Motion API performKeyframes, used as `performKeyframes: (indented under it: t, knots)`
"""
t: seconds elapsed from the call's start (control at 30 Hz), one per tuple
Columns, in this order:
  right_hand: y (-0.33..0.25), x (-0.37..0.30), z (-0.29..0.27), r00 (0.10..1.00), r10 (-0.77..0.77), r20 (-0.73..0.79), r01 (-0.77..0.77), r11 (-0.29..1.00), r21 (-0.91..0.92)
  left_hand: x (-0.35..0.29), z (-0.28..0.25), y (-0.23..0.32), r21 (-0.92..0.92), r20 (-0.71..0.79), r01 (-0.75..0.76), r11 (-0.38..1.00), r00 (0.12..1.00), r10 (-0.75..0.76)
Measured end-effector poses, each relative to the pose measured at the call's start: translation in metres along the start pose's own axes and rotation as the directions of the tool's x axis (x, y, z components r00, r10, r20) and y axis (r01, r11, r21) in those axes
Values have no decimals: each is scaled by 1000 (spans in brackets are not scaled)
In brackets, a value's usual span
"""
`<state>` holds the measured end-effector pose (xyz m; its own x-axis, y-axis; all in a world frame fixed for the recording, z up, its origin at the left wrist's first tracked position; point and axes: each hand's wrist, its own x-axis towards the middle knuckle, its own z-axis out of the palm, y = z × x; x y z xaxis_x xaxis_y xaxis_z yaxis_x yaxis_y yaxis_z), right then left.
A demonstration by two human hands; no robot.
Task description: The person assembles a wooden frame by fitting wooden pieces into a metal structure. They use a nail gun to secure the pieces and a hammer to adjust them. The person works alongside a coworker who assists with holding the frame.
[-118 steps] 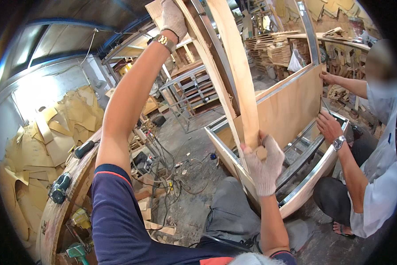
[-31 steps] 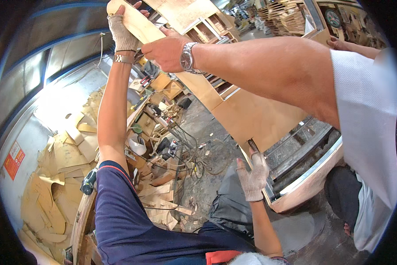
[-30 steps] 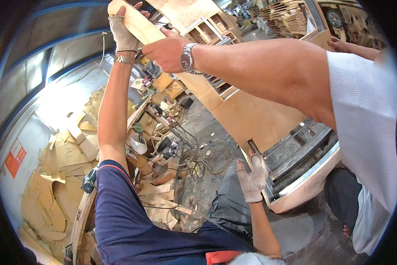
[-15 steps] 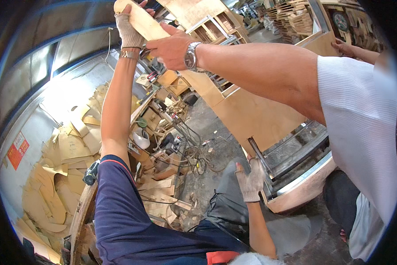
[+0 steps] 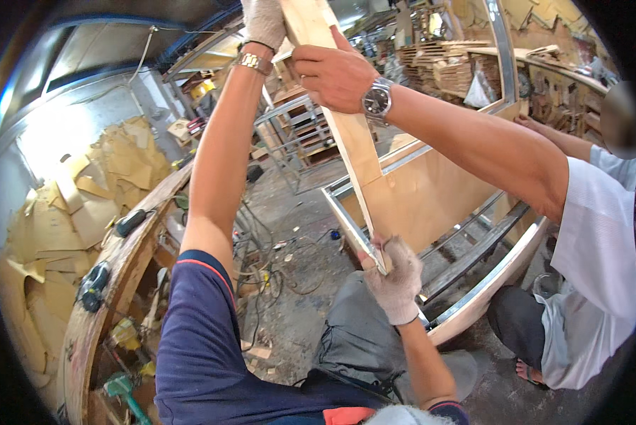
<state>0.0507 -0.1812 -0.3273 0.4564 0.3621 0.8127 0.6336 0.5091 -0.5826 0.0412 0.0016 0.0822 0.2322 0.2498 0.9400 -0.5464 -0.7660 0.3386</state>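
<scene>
Panel point(image 5: 420, 202) of wood, right hand point(image 5: 394, 278) pinching lower corner, left hand point(image 5: 263, 23) raised, grip unclear

Bench point(image 5: 123, 273) at left, two tools point(image 5: 93, 287) on it. Sheets point(image 5: 77, 219) left of bench, against wall point(image 5: 112, 103). Frame point(image 5: 505, 283) right of bench, panel point(image 5: 417, 198) across it; co-worker point(image 5: 601, 227) at frame's right. Floor point(image 5: 318, 248) between.

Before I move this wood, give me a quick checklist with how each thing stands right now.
1. Left hand closed on the tall board: cannot tell; the picture's top edge cuts it off.
2. Right hand at the wooden panel's lower corner: ok.
3. Co-worker's watch-side hand off the board: not ok; it is on it.
4. Gloves on both your hands: ok.
5. Dark power tool resting on the bench: ok.
</scene>
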Motion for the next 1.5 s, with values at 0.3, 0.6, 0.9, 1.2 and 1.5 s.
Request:
performKeyframes:
  t: [0.3,0.6,0.9,1.2,1.5]
  knots:
    - [-131,201,-23,893,-414,-174,383,905,-187,0,1,-6,27,-1,-25,999,1000,25]
    - [-55,334,19,316,-870,377,896,143,-421,-7,1,9,324,-179,49,945,984,11]
    - [-135,389,9,714,-639,286,683,545,-486,-13,-1,16,264,-199,28,964,980,26]
    - [-192,415,11,948,-277,156,314,892,-325,-12,-1,17,257,-196,82,963,980,-31]
    - [-197,414,6,935,-307,176,350,875,-335,-11,2,14,248,-226,74,966,974,-17]
